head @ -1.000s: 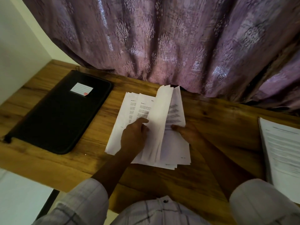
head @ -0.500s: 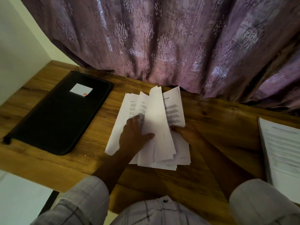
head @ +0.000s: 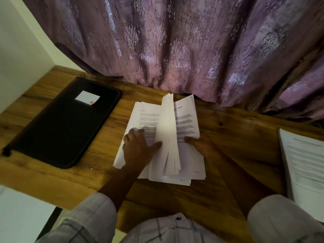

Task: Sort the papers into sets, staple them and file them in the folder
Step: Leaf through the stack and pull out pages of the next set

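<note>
Sorting of loose white printed papers point(head: 177, 178), middle of the brown wooden table point(head: 242, 137).
Your left hand point(head: 135, 146) lies spread on the left page point(head: 149, 118), thumb against the raised bundle of sheets point(head: 168, 130); your right hand point(head: 201, 146) presses straight fingers on the right page point(head: 187, 120). Read each heading, turn one sheet at a time. The black zipped folder point(head: 57, 127) lies closed at ten o'clock of the papers.

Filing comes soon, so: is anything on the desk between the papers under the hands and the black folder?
Nothing visible does. Only bare desk lies between the papers and the folder to their left. The folder itself lies shut, with a label on its cover, so it needs opening first.
</note>
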